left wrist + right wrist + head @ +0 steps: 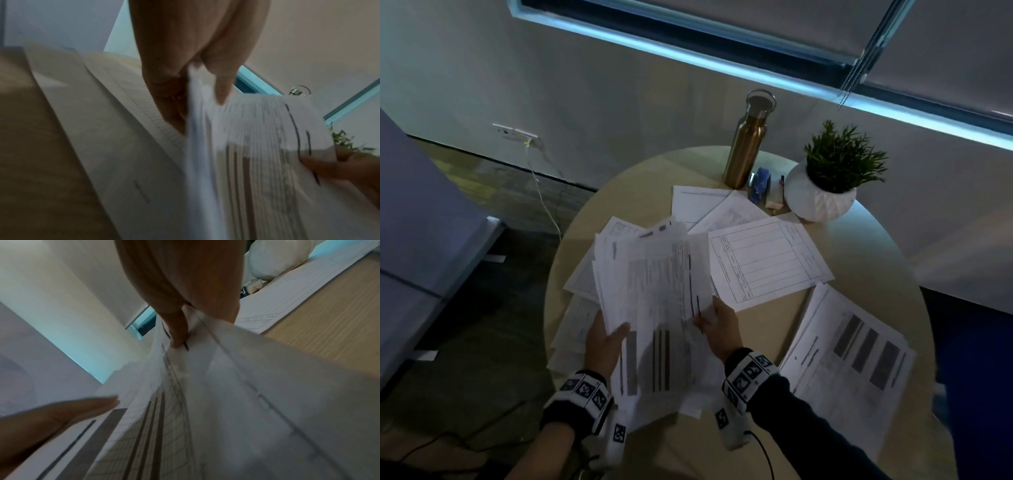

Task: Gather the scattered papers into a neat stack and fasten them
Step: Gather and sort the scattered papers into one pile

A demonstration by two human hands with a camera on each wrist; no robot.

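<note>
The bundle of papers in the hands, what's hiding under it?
More loose sheets poke out on the round table left of the bundle. What lies directly beneath is covered.

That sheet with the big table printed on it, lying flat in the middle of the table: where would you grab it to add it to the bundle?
Probably by its near corner, coming from the right hand side. The table sheet lies flat, so fingers would need to slide under an edge; that corner lies closest to the hand. Its left edge tucks behind the held bundle, and both hands grip that bundle, so one must let go first.
</note>
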